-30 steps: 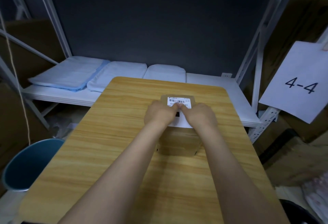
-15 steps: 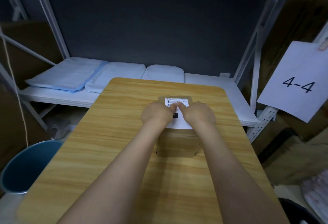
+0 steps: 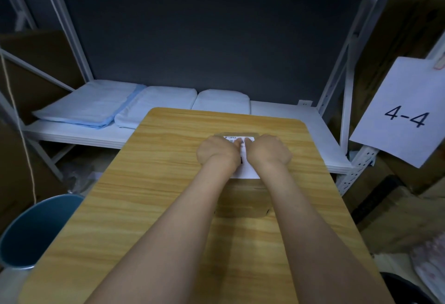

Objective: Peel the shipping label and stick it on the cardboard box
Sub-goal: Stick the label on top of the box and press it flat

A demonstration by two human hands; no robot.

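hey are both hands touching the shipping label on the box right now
Touching. The head view shows the left hand and right hand pressed flat on the shipping label, atop the cardboard box.

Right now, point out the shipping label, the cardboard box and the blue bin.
shipping label (image 3: 249,171): head view, its bare white near edge.
cardboard box (image 3: 240,204): head view, its near side.
blue bin (image 3: 36,229): head view, its inner wall.
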